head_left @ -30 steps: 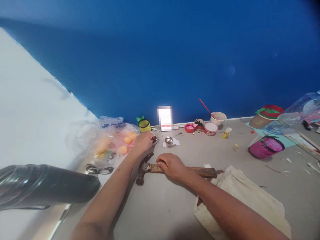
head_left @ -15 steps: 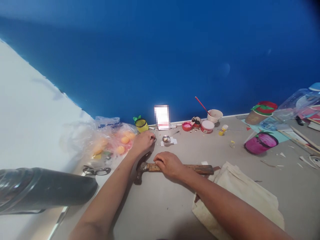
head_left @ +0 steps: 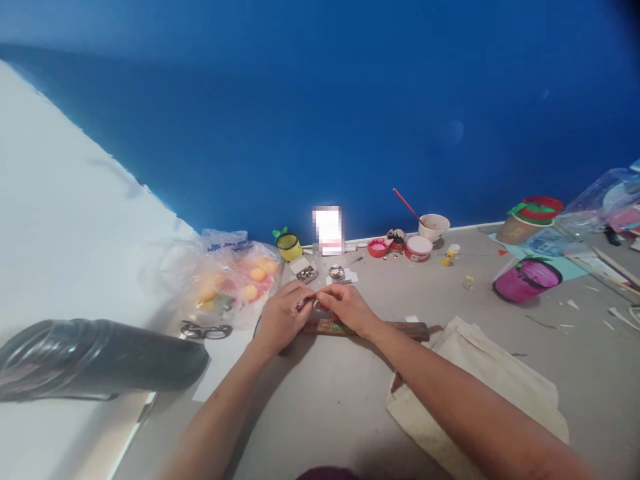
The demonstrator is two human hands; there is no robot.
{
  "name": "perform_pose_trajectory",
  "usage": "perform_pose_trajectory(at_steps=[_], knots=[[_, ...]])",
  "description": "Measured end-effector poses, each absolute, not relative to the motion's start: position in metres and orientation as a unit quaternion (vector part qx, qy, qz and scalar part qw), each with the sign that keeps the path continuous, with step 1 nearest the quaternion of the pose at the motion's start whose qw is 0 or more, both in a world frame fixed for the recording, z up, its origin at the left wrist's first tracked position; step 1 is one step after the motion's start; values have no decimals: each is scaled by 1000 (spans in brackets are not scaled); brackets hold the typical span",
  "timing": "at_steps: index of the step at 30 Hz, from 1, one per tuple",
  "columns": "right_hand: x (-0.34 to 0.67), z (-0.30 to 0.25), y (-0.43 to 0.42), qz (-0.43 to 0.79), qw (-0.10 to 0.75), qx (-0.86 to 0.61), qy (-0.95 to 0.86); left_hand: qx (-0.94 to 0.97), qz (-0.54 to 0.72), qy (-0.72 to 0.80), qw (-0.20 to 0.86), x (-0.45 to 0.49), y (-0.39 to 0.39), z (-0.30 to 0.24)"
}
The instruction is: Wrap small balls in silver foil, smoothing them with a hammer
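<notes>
The gray work surface [head_left: 325,407] ends at the blue wall [head_left: 320,133] on the far side and at a white board [head_left: 65,227] on the left. A black roll [head_left: 100,360] lies near left and a cream cloth [head_left: 480,393] near right, with bare surface between the forearms. Both hands meet at the centre. The left hand [head_left: 280,319] pinches a small metal piece [head_left: 301,304] in its fingertips. The right hand [head_left: 349,309] curls its fingertips in against it, though whether they grip it cannot be told. A hammer [head_left: 395,328] lies just under the hands, its handle pointing right. An open box of metal pieces [head_left: 304,270] sits just beyond the left hand, beside a plastic bag of fruit [head_left: 230,283].
</notes>
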State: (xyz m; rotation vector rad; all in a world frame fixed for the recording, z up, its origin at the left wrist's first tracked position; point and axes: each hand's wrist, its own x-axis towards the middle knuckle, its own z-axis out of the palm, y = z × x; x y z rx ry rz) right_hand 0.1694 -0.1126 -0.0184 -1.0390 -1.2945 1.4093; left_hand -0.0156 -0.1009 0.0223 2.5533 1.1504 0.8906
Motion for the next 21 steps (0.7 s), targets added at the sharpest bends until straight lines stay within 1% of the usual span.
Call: perform_pose_trajectory(at_steps=[4,7,9,13,15,18,21], knots=[[169,-16,-117,596,456,-416,-513,855,308,401,112,-11,-112,16],[169,-16,-117,627,447,-423,-478,830,333,422,150,-10,-116,18],[169,-16,-116,642,451,-426,-449,794,349,452,210,-12,-120,19],[170,-16,-115,670,473,-415,-393,666,365,503,413,-19,-130,19],[170,-16,-115,686,480,-400,-374,604,394,493,487,-22,-135,18],[171,-16,-115,719,476,-365,-351,563,421,461,542,-26,-140,19],[171,-16,-116,744,473,-327,-341,556,424,452,554,-26,-143,20]])
